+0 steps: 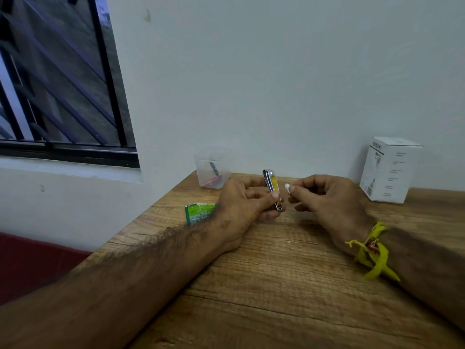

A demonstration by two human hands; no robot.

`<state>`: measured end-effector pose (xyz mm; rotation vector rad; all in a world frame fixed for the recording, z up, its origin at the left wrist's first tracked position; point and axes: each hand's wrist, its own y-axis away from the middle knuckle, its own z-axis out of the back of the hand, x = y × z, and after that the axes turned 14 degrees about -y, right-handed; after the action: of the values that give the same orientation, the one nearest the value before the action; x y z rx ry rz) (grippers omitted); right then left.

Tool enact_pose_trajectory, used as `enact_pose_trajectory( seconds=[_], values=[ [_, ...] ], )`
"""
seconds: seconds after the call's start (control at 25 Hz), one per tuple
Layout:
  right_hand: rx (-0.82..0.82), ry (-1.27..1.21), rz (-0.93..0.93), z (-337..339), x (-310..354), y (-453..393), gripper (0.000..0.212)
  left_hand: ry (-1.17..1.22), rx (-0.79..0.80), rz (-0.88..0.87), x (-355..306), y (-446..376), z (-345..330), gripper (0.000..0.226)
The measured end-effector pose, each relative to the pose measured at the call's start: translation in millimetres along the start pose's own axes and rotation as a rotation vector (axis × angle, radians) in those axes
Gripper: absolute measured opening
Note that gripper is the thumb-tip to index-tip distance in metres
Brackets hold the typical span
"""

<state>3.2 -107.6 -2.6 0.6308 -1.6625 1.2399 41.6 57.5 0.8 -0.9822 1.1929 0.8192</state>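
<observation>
One metal nail clipper with a yellow lever plate is in view, held above the wooden surface near its far edge, between two bare hands. The left hand has its grip closed on the clipper: the thumb presses on the yellow plate near the lower end and the curled fingers back it from behind. The clipper's long axis runs almost upright in the picture, from about 5 o'clock to 11 o'clock. Its cutting end points up and away toward 11 o'clock, and the small ringed tail end points down toward 5 o'clock, just below the thumb.

The right hand sits at 3 o'clock from the clipper, its grip pinching one small white scrap between thumb and forefinger. The scrap is just beside the yellow plate; whether it touches it cannot be told. The other fingers of this hand are curled in. One yellow knotted thread band is tied round the right wrist.

Three other things stand or lie on the surface. One clear plastic cup holding dark and red items is at 10 o'clock from the clipper, against the pale wall. One torn green sachet lies flat at 8 o'clock, partly hidden by the left wrist. One white printed cardboard box stands upright at 2 o'clock, well apart from the hands.
</observation>
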Motion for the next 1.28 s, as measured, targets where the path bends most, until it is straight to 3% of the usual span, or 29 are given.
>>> enact_pose_trajectory(
  seconds=[0.4,0.72,0.96,1.28],
  values=[
    [0.108,-0.081,-0.065,-3.0,-0.1,1.8,0.006,-0.016,-0.009,-0.009,3.6,-0.8,1.5,0.032],
    [0.309,-0.14,-0.176,1.9,2.5,0.0,0.018,0.003,-0.02,-0.047,3.8,-1.1,1.2,0.03],
    [0.343,-0.206,-0.151,4.4,3.0,-0.9,0.029,0.01,-0.011,-0.032,2.8,0.8,2.9,0.032],
    [0.306,-0.196,-0.111,5.0,0.3,-4.1,0.012,-0.019,0.059,-0.053,-0.7,4.1,1.7,0.027]
  ],
)
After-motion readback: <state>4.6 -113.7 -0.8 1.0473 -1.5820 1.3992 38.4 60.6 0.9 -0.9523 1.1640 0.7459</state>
